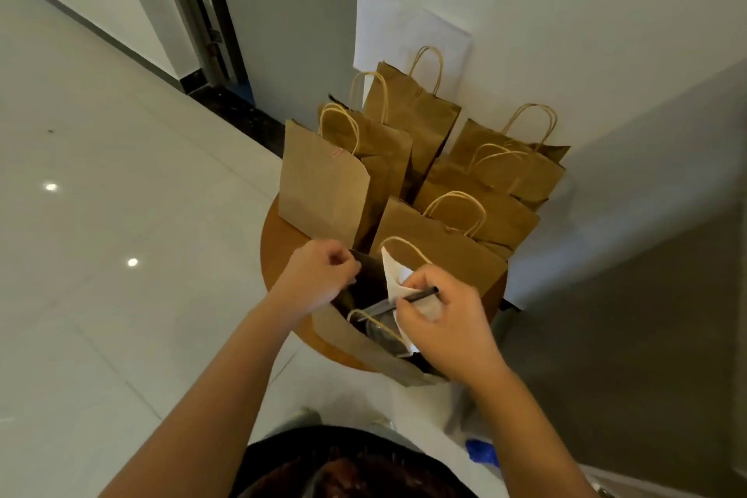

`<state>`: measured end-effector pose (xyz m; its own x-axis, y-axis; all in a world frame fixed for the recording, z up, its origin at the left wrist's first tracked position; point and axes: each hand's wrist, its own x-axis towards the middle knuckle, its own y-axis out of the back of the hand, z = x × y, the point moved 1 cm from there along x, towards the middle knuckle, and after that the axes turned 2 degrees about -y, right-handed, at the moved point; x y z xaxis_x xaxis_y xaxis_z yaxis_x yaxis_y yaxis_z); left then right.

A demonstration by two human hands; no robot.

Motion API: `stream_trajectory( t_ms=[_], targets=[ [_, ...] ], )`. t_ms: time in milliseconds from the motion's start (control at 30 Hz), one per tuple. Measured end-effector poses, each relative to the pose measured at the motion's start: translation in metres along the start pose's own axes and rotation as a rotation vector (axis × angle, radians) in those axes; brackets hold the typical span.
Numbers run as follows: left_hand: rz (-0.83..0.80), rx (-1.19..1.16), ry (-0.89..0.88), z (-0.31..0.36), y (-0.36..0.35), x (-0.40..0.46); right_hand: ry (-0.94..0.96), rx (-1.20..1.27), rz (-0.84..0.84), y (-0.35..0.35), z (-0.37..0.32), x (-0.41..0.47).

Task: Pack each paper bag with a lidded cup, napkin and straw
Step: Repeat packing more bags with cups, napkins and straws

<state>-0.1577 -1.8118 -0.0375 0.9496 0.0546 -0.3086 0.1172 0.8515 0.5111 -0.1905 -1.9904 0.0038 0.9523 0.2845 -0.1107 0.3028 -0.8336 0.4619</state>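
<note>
On the near edge of a round wooden table (279,255), an open brown paper bag (355,340) stands with a clear lidded cup (378,329) dimly visible inside. The left hand (319,275) pinches the bag's far rim, holding its mouth open, while the right hand (440,319) grips a white napkin (398,275) and a thin black straw (420,294) over the opening. Behind stand more brown paper bags (323,182) with twisted handles

Both bare forearms are reaching forward and down from the bottom of the view. The left hand (319,275) is curling its fingers (343,260) into a loose fist, pinching a bag's rim. The right hand (442,317) is lying knuckles-up, its fingers pinching a dark straw (420,296) and a white napkin (398,279).
</note>
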Motion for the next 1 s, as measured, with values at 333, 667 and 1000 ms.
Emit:
stream_trajectory(
  t_ms=[333,667,1000],
  targets=[
    [-0.308,0.846,-0.407,-0.018,-0.009,0.029,-0.195,-0.033,0.082,-0.013,0.014,0.007],
    [-0.330,0.904,-0.321,-0.032,0.002,0.024,-0.210,-0.234,-0.087,-0.046,0.042,0.057],
    [-0.376,0.780,-0.290,-0.027,0.008,0.021,-0.405,-0.096,-0.086,-0.071,0.062,0.063]
  ],
)
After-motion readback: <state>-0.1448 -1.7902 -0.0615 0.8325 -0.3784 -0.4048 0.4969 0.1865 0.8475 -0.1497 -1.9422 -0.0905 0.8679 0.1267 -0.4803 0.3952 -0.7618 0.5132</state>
